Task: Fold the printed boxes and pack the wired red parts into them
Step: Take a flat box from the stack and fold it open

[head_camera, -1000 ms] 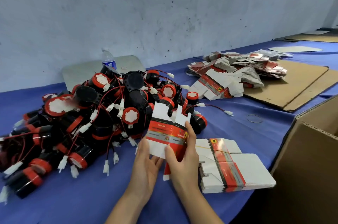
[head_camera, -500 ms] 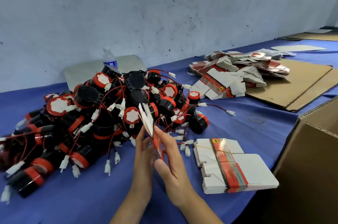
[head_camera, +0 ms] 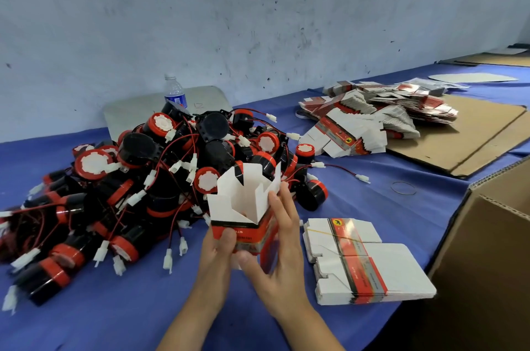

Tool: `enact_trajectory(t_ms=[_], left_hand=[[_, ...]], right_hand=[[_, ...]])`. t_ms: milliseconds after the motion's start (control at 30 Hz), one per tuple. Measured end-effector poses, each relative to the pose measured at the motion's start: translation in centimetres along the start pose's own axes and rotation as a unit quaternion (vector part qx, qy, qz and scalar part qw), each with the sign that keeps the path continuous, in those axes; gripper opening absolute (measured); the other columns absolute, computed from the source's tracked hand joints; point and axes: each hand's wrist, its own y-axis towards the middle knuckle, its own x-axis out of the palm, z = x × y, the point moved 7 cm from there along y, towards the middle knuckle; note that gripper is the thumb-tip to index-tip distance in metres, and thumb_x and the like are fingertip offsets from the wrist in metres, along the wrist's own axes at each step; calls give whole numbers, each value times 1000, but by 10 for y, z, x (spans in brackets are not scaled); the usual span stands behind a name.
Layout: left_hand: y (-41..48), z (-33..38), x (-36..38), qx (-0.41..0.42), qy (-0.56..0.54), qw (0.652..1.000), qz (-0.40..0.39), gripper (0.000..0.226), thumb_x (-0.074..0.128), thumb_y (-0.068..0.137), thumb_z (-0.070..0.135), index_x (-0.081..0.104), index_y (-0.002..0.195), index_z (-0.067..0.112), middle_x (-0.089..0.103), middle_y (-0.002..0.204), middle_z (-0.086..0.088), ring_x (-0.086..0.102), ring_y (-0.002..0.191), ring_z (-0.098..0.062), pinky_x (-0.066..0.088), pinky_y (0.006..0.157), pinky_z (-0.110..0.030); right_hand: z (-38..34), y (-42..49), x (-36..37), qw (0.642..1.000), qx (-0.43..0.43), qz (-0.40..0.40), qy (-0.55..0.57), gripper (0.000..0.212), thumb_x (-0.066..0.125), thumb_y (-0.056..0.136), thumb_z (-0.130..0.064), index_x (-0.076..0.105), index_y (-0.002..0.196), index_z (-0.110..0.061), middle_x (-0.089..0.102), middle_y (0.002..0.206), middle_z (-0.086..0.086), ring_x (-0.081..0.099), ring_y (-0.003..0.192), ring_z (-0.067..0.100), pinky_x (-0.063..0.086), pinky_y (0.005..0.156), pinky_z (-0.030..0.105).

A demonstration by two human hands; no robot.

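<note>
Left grip (head_camera: 218, 250) and right grip (head_camera: 282, 244) are both pinching the red-and-white printed cardboard box (head_camera: 243, 231), so a hard squeeze is risking crushed walls or bent top flaps (head_camera: 229, 188).

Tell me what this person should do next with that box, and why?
Probably fold the bottom flaps shut with the right hand. The printed box, gripped by the left hand, stands squared up, top flaps open, nothing visible inside, so it needs a floor before a red part goes in.

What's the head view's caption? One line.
Left hand and right hand hold open-topped red-and-white printed carton beside wired red-and-black parts.
</note>
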Motion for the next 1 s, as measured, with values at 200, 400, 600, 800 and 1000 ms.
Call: enact_trajectory(t_ms=[200,400,600,800,1000], left_hand=[[-1,-2,-2,-18,-2,1000,-12,91,68,61,79,56,124,15,70,116,-3,67,106,-22,55,80,-25],[0,-12,-7,-56,-23,998,11,95,71,56,79,59,122,12,69,116,-10,66,107,-26,56,82,-31],[-2,-3,2,-31,14,999,-23,94,63,65,81,56,127,10,68,117,-11,66,107,-23,54,81,-27],[-7,10,21,19,59,996,-61,64,56,81,69,52,134,35,58,133,-1,59,118,-18,51,87,-24],[-6,14,20,83,131,986,-64,55,53,82,46,45,136,45,55,133,4,55,120,-22,48,92,-30]], right_hand=[[-1,0,-1,999,-15,4,-33,72,58,87,-56,26,148,-37,23,156,-3,23,144,20,30,113,36],[2,-4,2,999,-7,-10,-40,60,67,78,-34,44,133,-39,38,140,-7,39,132,22,45,99,45],[3,-3,-8,998,28,45,-15,25,64,80,-51,57,99,-35,42,128,-8,51,115,17,44,91,25],[4,-3,-17,995,48,71,43,28,53,89,-46,56,92,-18,51,135,-7,50,125,24,45,94,39],[-4,-2,-15,995,16,56,76,36,39,86,-28,56,118,-23,55,123,2,53,116,30,45,93,36]])
